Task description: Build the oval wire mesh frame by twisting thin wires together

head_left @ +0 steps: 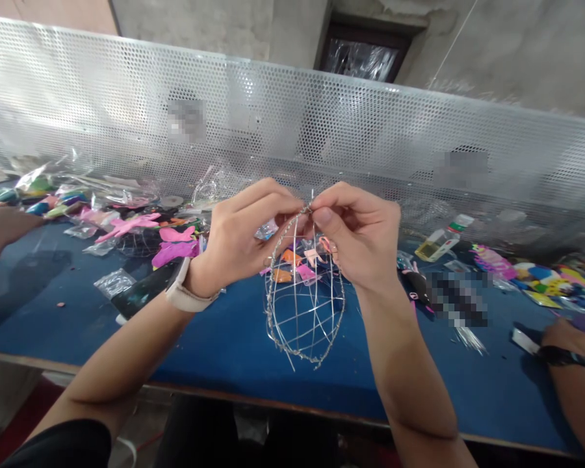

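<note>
An oval wire frame (296, 318), with a twisted wire rim and thin wires crossing inside it, hangs upright in the middle of the head view. My left hand (246, 231) pinches its top from the left. From the right, my right hand (358, 227) pinches the same top end, where a wire tip sticks up between the fingers. Both hands hold the frame above the blue table. Through its mesh I see small orange and pink pieces (292, 263), which lie behind it.
A perforated metal screen (253, 123) stands along the back of the blue table (214, 357). Pink cut-out shapes (175, 250) and plastic bags lie left. A bottle (439, 242), colourful pieces (546, 276) and thin wires (469, 338) are right. Other people's hands rest at both sides.
</note>
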A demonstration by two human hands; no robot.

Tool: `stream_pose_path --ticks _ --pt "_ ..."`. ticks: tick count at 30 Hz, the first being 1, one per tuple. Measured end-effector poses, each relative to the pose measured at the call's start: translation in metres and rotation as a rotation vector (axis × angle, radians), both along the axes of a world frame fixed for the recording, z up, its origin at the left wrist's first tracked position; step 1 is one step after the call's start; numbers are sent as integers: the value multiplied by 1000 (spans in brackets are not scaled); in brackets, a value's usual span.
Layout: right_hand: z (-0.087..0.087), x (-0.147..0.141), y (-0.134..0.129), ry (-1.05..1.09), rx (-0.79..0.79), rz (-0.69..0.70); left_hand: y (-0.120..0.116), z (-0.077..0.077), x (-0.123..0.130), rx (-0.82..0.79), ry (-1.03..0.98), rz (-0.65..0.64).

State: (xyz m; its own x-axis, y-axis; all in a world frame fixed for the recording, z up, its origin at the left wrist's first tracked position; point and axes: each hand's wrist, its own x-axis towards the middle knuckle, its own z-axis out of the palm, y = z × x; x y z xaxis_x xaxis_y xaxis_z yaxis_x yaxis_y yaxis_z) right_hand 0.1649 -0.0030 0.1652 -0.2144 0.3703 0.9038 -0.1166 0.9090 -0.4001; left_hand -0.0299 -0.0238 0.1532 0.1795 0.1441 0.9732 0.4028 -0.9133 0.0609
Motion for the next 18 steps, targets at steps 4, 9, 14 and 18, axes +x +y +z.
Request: stream_pose_path --ticks 4,9,14,18 --pt "1 2 1 -15 4 -29 -5 4 4 -156 -42 -104" --pt "2 5 -1 -44 -1 -31 -5 8 3 -350 -109 -328" --pt "2 8 -2 -65 10 -41 -7 11 5 -461 -160 -432" --pt "2 10 -1 -86 22 -27 -8 15 8 -551 -184 -504"
